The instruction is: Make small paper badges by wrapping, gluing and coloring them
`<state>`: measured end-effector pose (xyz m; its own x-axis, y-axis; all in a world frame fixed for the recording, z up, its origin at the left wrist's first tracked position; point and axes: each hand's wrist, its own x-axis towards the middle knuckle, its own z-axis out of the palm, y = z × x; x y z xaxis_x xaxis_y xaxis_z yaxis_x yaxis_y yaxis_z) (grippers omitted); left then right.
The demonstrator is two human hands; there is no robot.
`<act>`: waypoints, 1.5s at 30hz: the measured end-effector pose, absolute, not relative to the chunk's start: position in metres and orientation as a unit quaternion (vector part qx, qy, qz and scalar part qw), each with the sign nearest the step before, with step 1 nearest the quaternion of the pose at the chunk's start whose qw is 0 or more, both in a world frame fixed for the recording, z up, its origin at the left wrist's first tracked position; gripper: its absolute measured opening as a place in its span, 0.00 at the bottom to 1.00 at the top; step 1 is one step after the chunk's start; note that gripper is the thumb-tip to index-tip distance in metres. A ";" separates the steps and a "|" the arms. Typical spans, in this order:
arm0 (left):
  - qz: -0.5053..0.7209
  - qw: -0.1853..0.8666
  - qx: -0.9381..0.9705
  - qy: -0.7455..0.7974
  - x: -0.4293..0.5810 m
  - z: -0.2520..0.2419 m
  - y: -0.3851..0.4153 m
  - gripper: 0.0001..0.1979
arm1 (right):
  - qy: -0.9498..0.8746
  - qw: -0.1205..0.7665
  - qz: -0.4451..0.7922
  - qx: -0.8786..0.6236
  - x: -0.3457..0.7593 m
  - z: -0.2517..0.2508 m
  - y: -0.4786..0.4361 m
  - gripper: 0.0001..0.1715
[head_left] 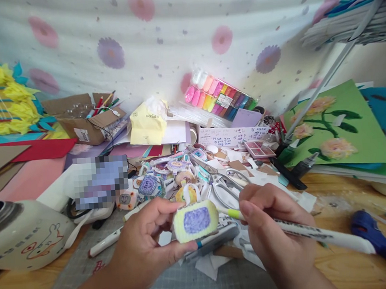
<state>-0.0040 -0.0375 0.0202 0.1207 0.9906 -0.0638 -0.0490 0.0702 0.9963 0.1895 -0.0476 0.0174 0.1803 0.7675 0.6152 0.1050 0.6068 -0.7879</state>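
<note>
Between thumb and fingers, my left hand grips a small paper craft piece, pale yellow-green with a purple rectangle coloured on its face. A white strip loops up from its top. My right hand is closed round a white marker with a yellow-green tip end. The marker's tip points left, at the craft piece's right edge; I cannot tell whether it touches. Behind my hands lie several similar coloured paper pieces in a heap, with metal scissors beside them.
Paper scraps and pens cover the grey cutting mat. A beige flask lies at the left. Blue-handled scissors are at the right edge. Behind stand a cardboard box, a coloured clay pack and a green flower picture.
</note>
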 end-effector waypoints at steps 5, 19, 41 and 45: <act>0.455 0.555 0.527 0.455 -0.004 0.018 -0.036 0.19 | -0.596 0.666 0.247 -0.374 0.193 0.016 -0.051 0.14; 0.406 0.324 0.715 0.467 -0.005 0.013 -0.035 0.16 | -0.733 0.569 0.089 -0.362 0.164 0.032 -0.061 0.08; 0.395 0.232 0.764 0.455 -0.004 0.016 -0.034 0.16 | -0.741 0.549 0.133 -0.363 0.171 0.022 -0.061 0.10; 0.394 0.266 0.749 0.462 -0.005 0.015 -0.033 0.18 | -0.735 0.557 0.130 -0.364 0.171 0.024 -0.061 0.11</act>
<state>-0.0050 -0.0334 0.0151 0.2629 0.9015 0.3437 0.4822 -0.4313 0.7625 0.1706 -0.0610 0.0241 -0.1136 0.6797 0.7246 0.3898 0.7013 -0.5968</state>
